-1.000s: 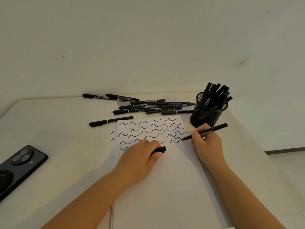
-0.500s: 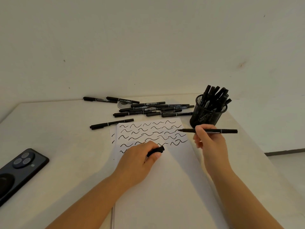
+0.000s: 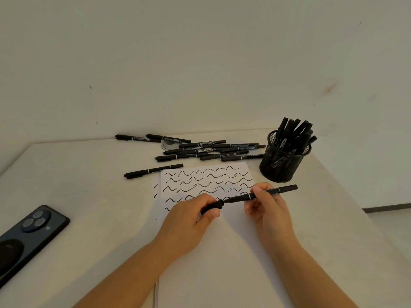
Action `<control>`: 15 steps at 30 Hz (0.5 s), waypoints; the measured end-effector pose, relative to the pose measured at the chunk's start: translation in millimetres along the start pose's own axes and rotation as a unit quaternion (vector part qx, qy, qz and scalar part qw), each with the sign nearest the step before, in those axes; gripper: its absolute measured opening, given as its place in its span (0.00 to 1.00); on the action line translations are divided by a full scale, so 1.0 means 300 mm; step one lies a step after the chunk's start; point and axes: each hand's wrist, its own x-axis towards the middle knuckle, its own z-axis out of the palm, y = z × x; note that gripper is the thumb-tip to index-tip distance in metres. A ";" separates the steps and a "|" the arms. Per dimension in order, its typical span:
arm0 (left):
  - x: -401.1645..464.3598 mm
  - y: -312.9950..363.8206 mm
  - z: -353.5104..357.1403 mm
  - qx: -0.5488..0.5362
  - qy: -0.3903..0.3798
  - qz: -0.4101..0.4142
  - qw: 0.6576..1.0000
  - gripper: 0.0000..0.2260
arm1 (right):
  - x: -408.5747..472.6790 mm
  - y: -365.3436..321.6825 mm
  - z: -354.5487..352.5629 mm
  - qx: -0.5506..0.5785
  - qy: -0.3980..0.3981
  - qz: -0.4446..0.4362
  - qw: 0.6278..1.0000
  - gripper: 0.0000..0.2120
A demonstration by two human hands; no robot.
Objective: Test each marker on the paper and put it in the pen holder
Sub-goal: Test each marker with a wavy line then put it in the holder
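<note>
With rows of squiggles on the paper (image 3: 222, 252) and the pen holder (image 3: 283, 164) partly filled, the left hand (image 3: 189, 221) pinches a cap (image 3: 212, 206) onto the marker (image 3: 262, 194) in the right hand's (image 3: 270, 210) clamped fingers, while about a dozen markers (image 3: 200, 150) wait on the worktop (image 3: 77, 185).

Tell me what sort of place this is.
Probably a plain desk or worktable against a bare wall: a mesh pen holder, loose markers, scribbled paper and a phone lie on the table.

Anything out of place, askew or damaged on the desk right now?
Nothing looks damaged or spilled. The untested markers lie in a loose heap behind the paper, one stray marker apart at its left corner. A phone rests at the left edge, unrelated to the job.
</note>
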 end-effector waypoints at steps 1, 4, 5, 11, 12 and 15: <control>-0.001 0.001 -0.001 -0.001 -0.002 -0.002 1.000 0.04 | -0.001 0.001 -0.002 -0.006 0.000 -0.001 1.000 0.18; -0.003 0.006 -0.003 0.004 -0.010 0.001 1.000 0.02 | -0.010 -0.001 -0.004 -0.053 -0.016 -0.015 0.998 0.15; -0.003 0.009 -0.004 0.008 -0.012 0.004 1.000 0.02 | -0.015 -0.002 -0.003 -0.074 -0.027 -0.022 0.997 0.13; -0.003 0.018 -0.007 0.007 -0.006 0.024 1.000 0.06 | -0.045 -0.016 0.018 -0.154 -0.104 -0.059 0.981 0.09; -0.004 0.020 -0.006 0.004 -0.003 0.029 1.000 0.07 | -0.048 -0.017 0.020 -0.159 -0.116 -0.062 0.978 0.08; -0.005 0.025 -0.009 0.006 0.002 0.036 0.999 0.09 | -0.049 -0.015 0.018 -0.164 -0.138 -0.062 0.975 0.07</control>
